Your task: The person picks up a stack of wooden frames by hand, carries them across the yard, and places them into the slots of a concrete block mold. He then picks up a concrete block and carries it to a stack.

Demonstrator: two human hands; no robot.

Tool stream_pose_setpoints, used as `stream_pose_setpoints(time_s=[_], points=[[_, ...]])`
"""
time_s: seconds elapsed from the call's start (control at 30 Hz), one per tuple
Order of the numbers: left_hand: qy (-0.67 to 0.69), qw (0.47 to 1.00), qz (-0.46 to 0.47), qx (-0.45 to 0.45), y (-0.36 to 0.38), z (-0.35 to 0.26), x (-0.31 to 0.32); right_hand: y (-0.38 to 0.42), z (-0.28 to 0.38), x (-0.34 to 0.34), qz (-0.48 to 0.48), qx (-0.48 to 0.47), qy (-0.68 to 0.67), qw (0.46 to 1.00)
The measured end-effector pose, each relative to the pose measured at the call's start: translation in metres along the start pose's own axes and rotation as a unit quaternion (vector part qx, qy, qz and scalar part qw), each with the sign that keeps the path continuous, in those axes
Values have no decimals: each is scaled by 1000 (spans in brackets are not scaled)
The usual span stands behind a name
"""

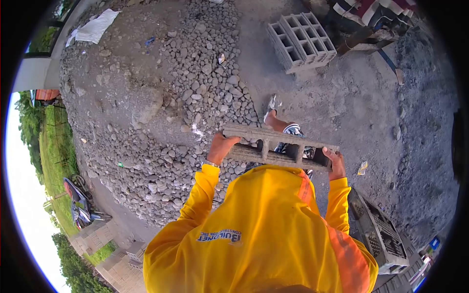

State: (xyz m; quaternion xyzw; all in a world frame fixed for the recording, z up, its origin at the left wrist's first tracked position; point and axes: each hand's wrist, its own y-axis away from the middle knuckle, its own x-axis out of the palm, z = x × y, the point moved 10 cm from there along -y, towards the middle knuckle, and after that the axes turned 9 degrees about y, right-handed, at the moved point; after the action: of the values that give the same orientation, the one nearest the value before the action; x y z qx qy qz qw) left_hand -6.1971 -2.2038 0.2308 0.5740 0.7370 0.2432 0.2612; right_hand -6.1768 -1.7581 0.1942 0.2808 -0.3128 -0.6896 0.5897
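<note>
A grey hollow concrete block (281, 133) spans the space in front of my yellow shirt, its openings showing between the two long walls. My left hand (223, 149) is closed on its left end, with the thumb along the top edge. At the opposite end, my right hand (334, 163) grips the block, fingers wrapped over the edge. The block is held off the ground, and part of my leg and a foot (273, 103) show beyond it. Patterned shorts are partly visible through the openings.
A heap of gravel (205, 63) covers the ground ahead and to the left. Stacked hollow blocks (303, 44) stand ahead right. A grey crate-like object with gridded sides (378, 232) sits close on my right. A motorcycle (80, 202) and more blocks (115, 271) are at the left.
</note>
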Motion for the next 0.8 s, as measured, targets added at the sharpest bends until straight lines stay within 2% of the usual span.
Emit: stream_pose_setpoints(time_s=[0.07,0.13,0.17,0.23,0.3,0.4,0.43,0.53,0.63,0.7,0.73,0.77,0.8], points=[[4,999,6,-41,-54,-14,0,-36,32,19,-19,3,-6,1000],[34,999,11,17,-107,-41,3,-88,64,39,-33,-7,-6,999],[42,998,20,41,-129,-66,4,-110,78,56,3,6,-24,1000],[8,1000,11,8,-150,-85,-9,-121,90,78,14,45,-34,998],[-22,999,26,29,-196,-133,-9,-146,136,103,14,50,-31,998],[-62,995,39,-61,-244,-162,-21,-172,132,114,-42,85,-50,994],[-92,994,46,-33,-261,-184,-19,-172,150,134,3,73,-79,994],[-176,980,84,26,-311,-238,-1,-193,153,161,22,78,-96,992],[-219,966,129,48,-376,-276,23,-219,149,191,-6,88,-182,979],[-257,950,175,30,-422,-285,40,-240,125,208,-28,102,-224,969],[-277,939,202,19,-446,-284,49,-253,99,213,-69,135,-239,959],[-278,935,222,2,-475,-279,55,-255,98,222,-88,128,-243,958],[-286,930,228,38,-507,-288,66,-277,109,232,-110,104,-253,956]])
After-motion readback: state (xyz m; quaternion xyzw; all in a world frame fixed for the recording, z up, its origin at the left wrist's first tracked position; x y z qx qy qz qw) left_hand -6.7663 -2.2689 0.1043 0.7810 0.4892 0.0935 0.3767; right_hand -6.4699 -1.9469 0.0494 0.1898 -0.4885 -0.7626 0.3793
